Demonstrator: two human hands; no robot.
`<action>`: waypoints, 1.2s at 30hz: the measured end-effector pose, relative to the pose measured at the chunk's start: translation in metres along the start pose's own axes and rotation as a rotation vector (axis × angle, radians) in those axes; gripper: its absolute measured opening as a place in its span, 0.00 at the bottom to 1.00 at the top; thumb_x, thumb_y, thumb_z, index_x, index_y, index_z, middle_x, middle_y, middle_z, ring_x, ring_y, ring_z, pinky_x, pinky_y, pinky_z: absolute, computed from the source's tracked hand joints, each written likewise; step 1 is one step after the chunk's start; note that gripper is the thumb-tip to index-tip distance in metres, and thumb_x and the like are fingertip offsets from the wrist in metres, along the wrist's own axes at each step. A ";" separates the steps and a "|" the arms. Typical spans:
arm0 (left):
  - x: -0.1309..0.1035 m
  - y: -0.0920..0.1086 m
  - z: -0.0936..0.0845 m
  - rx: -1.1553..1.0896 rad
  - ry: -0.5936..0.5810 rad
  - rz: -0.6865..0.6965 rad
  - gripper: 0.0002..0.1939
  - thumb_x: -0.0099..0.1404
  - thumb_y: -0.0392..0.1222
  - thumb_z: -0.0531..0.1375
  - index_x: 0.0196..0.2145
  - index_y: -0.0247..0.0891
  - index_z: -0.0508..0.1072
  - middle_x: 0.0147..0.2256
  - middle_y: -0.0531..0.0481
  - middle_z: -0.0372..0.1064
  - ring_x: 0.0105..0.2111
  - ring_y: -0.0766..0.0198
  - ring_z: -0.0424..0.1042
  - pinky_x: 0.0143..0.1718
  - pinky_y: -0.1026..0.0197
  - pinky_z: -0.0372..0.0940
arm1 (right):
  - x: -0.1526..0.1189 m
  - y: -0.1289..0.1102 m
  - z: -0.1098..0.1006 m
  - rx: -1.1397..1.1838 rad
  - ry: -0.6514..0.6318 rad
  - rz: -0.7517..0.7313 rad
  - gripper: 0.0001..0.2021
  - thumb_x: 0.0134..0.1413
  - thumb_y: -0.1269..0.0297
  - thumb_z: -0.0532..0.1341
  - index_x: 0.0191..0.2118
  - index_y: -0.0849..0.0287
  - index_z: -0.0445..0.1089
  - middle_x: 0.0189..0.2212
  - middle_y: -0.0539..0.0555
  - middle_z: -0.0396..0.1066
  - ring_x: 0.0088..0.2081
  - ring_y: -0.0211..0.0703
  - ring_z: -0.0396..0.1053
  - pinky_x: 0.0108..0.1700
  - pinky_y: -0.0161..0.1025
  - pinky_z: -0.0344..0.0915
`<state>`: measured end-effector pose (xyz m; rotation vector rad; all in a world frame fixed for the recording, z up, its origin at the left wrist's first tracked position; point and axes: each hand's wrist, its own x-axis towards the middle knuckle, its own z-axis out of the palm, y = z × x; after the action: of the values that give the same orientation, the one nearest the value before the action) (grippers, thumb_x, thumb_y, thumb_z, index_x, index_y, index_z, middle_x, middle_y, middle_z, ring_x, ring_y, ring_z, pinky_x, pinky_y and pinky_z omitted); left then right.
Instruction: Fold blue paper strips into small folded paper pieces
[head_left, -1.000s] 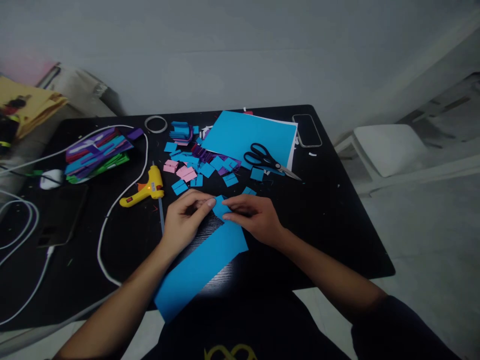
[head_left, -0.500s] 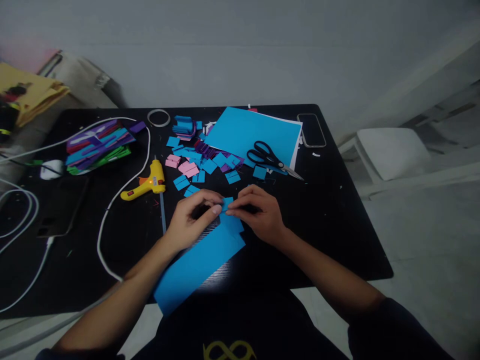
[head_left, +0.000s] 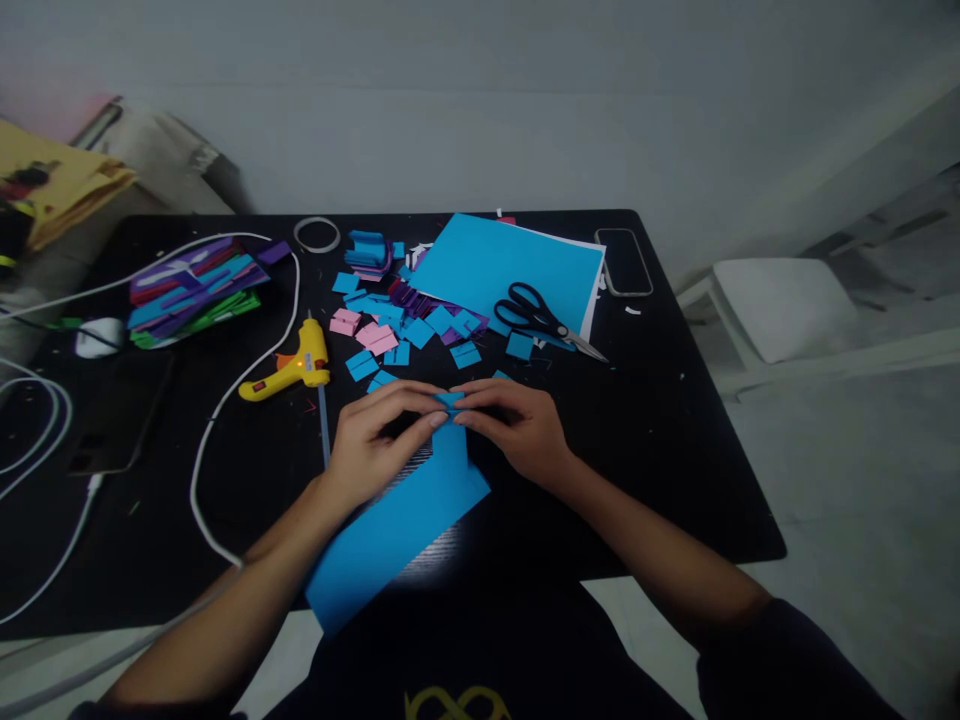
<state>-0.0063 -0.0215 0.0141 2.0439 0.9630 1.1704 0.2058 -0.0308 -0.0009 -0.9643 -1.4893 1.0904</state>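
Both hands meet over the near part of the table, fingertips pinched on the top end of a blue paper strip (head_left: 449, 445). My left hand (head_left: 382, 430) grips its left side between thumb and fingers. My right hand (head_left: 517, 425) pinches the right side, with the fingertips of both hands nearly touching. The top end looks folded over; fingers partly cover it. Beneath the strip, a larger blue paper sheet (head_left: 394, 540) lies slantwise toward the table's front edge. Small creased blue paper squares (head_left: 362, 365) and pink paper pieces (head_left: 376, 337) lie just beyond my hands.
A yellow glue gun (head_left: 296, 368) lies left of my hands, its white cable (head_left: 196, 470) looping forward. Black-handled scissors (head_left: 544, 322) rest on blue and white sheets (head_left: 517, 265). Phones (head_left: 625, 262), a tape ring (head_left: 316, 235) and a coloured bundle (head_left: 195, 290) surround the work area.
The strip has swung from slanting right to nearly straight below my fingers. My right fingers have risen slightly onto its top end, and my left fingers have stretched out more along it.
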 end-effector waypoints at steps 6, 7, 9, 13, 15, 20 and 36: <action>-0.003 0.001 0.002 0.019 0.015 -0.003 0.03 0.69 0.37 0.66 0.41 0.41 0.81 0.41 0.46 0.82 0.42 0.59 0.81 0.45 0.56 0.76 | -0.003 -0.002 0.002 -0.063 0.055 -0.097 0.04 0.58 0.65 0.72 0.39 0.48 0.83 0.41 0.51 0.84 0.43 0.45 0.82 0.51 0.45 0.78; -0.003 0.001 0.002 0.021 0.015 -0.005 0.03 0.69 0.38 0.67 0.41 0.41 0.81 0.41 0.46 0.82 0.42 0.58 0.81 0.45 0.56 0.76 | -0.003 -0.002 0.002 -0.075 0.063 -0.096 0.04 0.58 0.64 0.72 0.39 0.48 0.83 0.41 0.51 0.84 0.43 0.45 0.82 0.50 0.45 0.78; -0.003 0.002 0.002 0.019 0.015 -0.010 0.03 0.69 0.39 0.67 0.40 0.41 0.81 0.40 0.46 0.82 0.41 0.58 0.81 0.44 0.56 0.76 | -0.004 -0.003 0.003 -0.095 0.080 -0.093 0.03 0.59 0.64 0.72 0.38 0.48 0.83 0.41 0.50 0.84 0.42 0.45 0.82 0.50 0.45 0.78; -0.003 0.002 0.004 0.011 0.037 -0.027 0.02 0.69 0.39 0.67 0.38 0.40 0.82 0.37 0.47 0.82 0.39 0.60 0.81 0.42 0.57 0.76 | -0.005 -0.005 0.004 -0.111 0.100 -0.106 0.03 0.58 0.64 0.72 0.38 0.49 0.83 0.40 0.51 0.84 0.41 0.45 0.82 0.49 0.44 0.79; -0.004 0.003 0.005 0.007 0.051 -0.029 0.02 0.68 0.38 0.67 0.38 0.40 0.82 0.37 0.48 0.82 0.38 0.60 0.81 0.41 0.58 0.75 | -0.005 -0.005 0.004 -0.117 0.101 -0.101 0.02 0.58 0.64 0.72 0.38 0.49 0.83 0.40 0.51 0.84 0.41 0.46 0.82 0.49 0.45 0.79; -0.008 0.003 0.010 -0.033 0.085 -0.088 0.02 0.68 0.36 0.68 0.39 0.40 0.81 0.39 0.48 0.81 0.40 0.61 0.80 0.43 0.59 0.74 | -0.006 -0.007 0.006 -0.097 0.135 -0.078 0.04 0.57 0.66 0.73 0.37 0.48 0.83 0.39 0.50 0.84 0.41 0.46 0.82 0.49 0.45 0.79; -0.016 0.003 0.016 -0.096 0.191 -0.190 0.08 0.65 0.39 0.71 0.41 0.39 0.78 0.36 0.50 0.80 0.34 0.65 0.79 0.36 0.64 0.76 | -0.010 -0.011 0.012 0.034 0.212 0.082 0.07 0.54 0.64 0.75 0.37 0.54 0.79 0.35 0.50 0.83 0.37 0.43 0.82 0.43 0.40 0.80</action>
<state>0.0037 -0.0380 0.0020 1.7478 1.1419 1.2983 0.1954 -0.0453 0.0057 -1.0900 -1.2647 1.0338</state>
